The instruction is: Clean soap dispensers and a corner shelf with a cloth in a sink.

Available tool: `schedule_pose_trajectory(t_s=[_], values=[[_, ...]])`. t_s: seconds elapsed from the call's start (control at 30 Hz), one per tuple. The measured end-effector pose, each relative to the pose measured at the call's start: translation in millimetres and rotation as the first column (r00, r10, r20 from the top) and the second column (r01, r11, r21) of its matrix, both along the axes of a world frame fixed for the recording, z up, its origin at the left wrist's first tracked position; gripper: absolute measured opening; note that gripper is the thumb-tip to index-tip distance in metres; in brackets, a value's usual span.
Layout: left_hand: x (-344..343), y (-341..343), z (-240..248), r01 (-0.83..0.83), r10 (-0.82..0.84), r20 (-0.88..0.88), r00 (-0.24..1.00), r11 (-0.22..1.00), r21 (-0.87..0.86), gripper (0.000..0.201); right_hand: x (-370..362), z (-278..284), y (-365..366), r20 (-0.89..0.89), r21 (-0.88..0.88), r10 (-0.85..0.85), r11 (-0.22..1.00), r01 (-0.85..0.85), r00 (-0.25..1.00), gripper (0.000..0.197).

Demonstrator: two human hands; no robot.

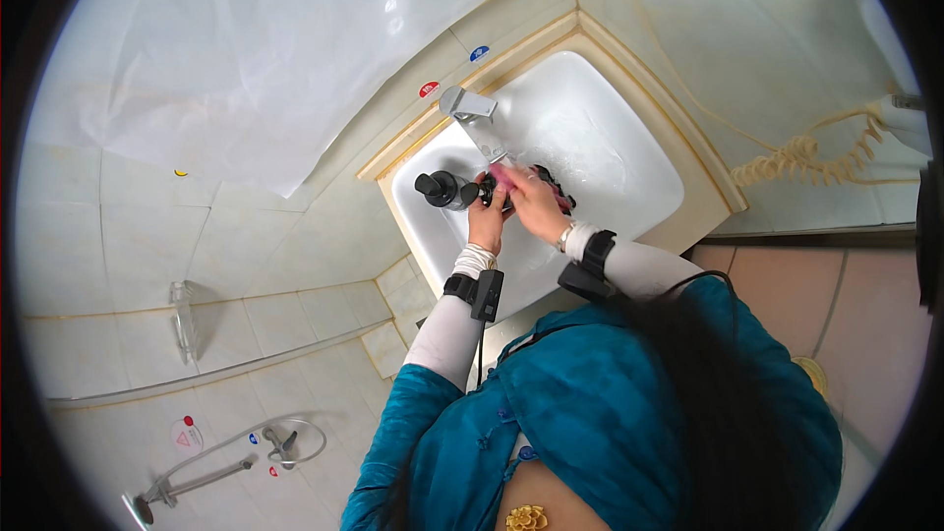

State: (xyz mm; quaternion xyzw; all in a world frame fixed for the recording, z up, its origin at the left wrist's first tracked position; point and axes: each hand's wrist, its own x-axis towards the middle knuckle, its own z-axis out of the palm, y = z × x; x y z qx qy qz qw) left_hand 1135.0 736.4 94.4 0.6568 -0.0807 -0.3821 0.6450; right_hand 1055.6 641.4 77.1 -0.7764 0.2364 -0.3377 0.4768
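Observation:
Both my hands are over the white sink (pixel 634 172), just below the chrome faucet (pixel 485 133). My left hand (pixel 486 224) is closed round a small black object (pixel 489 189), whose kind I cannot make out. My right hand (pixel 534 205) is closed on a pink object (pixel 502 175) under the spout, pressed close to the black one. A black and dark pink piece (pixel 560 193) shows past the right hand's far side; whether it belongs to the held object I cannot tell. Beside my left hand a dark pump bottle (pixel 444 191) stands on the sink's left side.
A beige ledge (pixel 678 133) frames the sink against tiled walls. White sheeting (pixel 246 49) covers the wall at upper left. A coiled cream cord (pixel 801 159) hangs at right. A shower hose (pixel 221 444) and a clear wall shelf (pixel 183 323) are at lower left.

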Motion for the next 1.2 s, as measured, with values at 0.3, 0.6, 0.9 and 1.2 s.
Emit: schedule_pose_trajectory(t_s=[0.3,0.6,0.9,1.2], values=[[4,-1,14,-0.031,0.031,-0.077,0.997,1.000,0.001,0.053,-5,-6,-46,-0.137,0.236,0.218,0.955,-0.181,0.966,0.034],[-12,-2,18,0.060,-0.060,-0.042,0.997,0.998,-0.017,0.050,-25,25,-25,-0.128,-0.347,0.257,0.893,-0.286,0.958,0.060],[-20,-12,4,-0.012,0.022,0.134,0.991,0.997,-0.073,0.035,-35,22,-16,0.020,-0.298,0.153,0.944,-0.140,0.988,0.052],[-5,-9,-9,-0.152,0.149,0.106,0.983,0.988,0.025,0.038,-10,-33,-49,-0.095,0.224,0.161,0.965,-0.136,0.982,0.034]])
